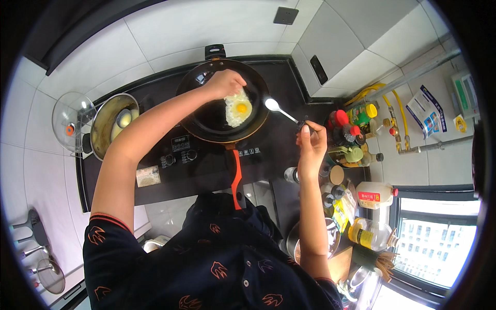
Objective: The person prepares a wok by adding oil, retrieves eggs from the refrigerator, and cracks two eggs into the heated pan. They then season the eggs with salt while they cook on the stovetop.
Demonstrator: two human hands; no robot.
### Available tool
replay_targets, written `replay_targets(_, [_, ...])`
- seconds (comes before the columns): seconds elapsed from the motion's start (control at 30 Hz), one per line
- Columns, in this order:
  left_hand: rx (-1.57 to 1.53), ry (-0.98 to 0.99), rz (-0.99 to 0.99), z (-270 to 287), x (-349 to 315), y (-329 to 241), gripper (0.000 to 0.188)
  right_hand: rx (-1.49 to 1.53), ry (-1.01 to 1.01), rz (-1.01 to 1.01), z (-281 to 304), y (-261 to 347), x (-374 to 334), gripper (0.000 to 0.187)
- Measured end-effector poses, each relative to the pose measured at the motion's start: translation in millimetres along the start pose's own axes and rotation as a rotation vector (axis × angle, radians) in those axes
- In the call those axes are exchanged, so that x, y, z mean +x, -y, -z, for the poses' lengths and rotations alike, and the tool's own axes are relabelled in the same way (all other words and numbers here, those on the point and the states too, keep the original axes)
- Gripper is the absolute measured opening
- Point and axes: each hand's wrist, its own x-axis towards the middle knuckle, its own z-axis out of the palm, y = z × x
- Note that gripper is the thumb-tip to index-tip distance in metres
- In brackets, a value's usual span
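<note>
Over the dark frying pan [201, 121] on the stove, my left hand [226, 84] reaches in with its fingers pinched together. Whatever they hold, if anything, is too small to make out. Just below it lies a fried egg [241, 108] with a whole yellow yolk and white edges. My right hand [311, 144], to the right of the pan, grips a small spoon [274, 106] by its dark handle end. The spoon's bowl looks white and points toward the pan's right rim; I cannot tell whether it is filled. The pan's orange handle [237, 181] points toward me.
A metal pot [98, 135] with a ladle [124, 118] in it stands on the left, beside a glass lid [72, 121]. Several sauce bottles [345, 124] crowd the right corner. Nearer me are a white jug [373, 195] and a metal bowl [293, 243].
</note>
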Motion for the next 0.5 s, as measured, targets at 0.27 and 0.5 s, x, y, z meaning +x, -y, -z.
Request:
replay_targets(0.27, [0.586,-0.275,-0.247,16,29,4,0.022,-0.005,0.008,0.019,6,3,-16,0.017])
replay_targets(0.5, [0.576,-0.036,-0.141,-12,21,-9,0.033,0.025,-0.048,0.006,17,2,-23,0.017])
